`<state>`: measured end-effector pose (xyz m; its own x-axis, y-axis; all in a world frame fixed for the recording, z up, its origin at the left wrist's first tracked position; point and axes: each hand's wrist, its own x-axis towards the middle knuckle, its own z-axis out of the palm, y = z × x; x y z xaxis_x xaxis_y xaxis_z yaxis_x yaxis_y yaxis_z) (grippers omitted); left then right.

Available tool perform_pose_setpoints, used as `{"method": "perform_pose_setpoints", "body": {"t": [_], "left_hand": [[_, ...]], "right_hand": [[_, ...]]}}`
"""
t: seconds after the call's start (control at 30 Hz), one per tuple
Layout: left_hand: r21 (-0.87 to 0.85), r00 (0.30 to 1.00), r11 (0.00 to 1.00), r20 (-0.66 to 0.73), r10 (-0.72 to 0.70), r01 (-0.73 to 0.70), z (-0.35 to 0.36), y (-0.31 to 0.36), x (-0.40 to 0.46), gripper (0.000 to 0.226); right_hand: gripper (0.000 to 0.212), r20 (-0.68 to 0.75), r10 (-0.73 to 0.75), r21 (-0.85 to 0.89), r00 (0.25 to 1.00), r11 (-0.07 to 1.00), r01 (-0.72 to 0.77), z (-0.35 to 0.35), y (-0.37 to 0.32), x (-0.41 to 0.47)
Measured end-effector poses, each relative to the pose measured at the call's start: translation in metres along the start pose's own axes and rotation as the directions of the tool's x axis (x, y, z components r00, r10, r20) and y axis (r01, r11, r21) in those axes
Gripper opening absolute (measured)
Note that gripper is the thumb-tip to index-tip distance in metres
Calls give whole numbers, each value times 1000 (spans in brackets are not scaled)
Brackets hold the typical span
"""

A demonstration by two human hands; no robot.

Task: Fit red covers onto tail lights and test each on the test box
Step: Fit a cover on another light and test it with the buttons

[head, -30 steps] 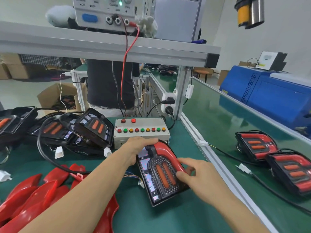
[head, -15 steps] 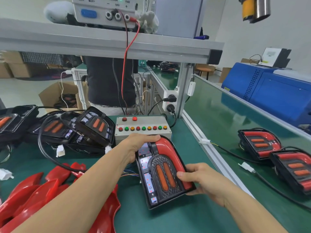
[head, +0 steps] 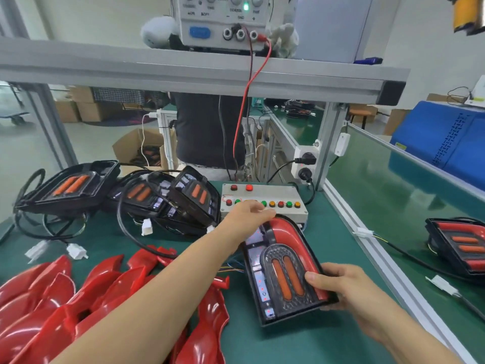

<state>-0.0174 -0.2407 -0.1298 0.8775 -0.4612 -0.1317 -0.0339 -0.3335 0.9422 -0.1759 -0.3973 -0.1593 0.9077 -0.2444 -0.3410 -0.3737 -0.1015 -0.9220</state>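
We judge the black plastic tail light with its glossy red cover (head: 283, 269), mid-table, rigid, light, slippery: right hand (head: 341, 292) grips its near-right edge, left hand (head: 249, 214) rests flat-fingered on top.

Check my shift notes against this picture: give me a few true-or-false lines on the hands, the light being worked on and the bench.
1. The right hand grips the near end of the tail light. True.
2. The left hand lifts a loose red cover. False: it rests at the light's far end, by the test box.
3. That light already carries a red cover. True.
4. The loose covers lie right of the light. False: they lie left.
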Motion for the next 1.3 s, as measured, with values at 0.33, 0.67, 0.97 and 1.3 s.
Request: {"method": "perform_pose_setpoints", "body": {"t": [0.33,0.67,0.97,1.3], "left_hand": [[610,981,783,-193,-2,122,-181,16,-84,17],[819,889,367,-344,-301,441,-203,-67,-92,34],[730,846,431,-482,-226,531,-194,-87,-80,46],[551,647,833,-652,395,47,-181,-40,-105,30]], "right_hand": [[18,-56,100,54,993,994,-97,-3,0,7],[14,-109,88,57,990,995,-82,0,-7,5],[22,-51,112,2,992,994,-112,0,-4,4],[24,-53,124,-66,991,990,-127,-3,-2,6]]}}
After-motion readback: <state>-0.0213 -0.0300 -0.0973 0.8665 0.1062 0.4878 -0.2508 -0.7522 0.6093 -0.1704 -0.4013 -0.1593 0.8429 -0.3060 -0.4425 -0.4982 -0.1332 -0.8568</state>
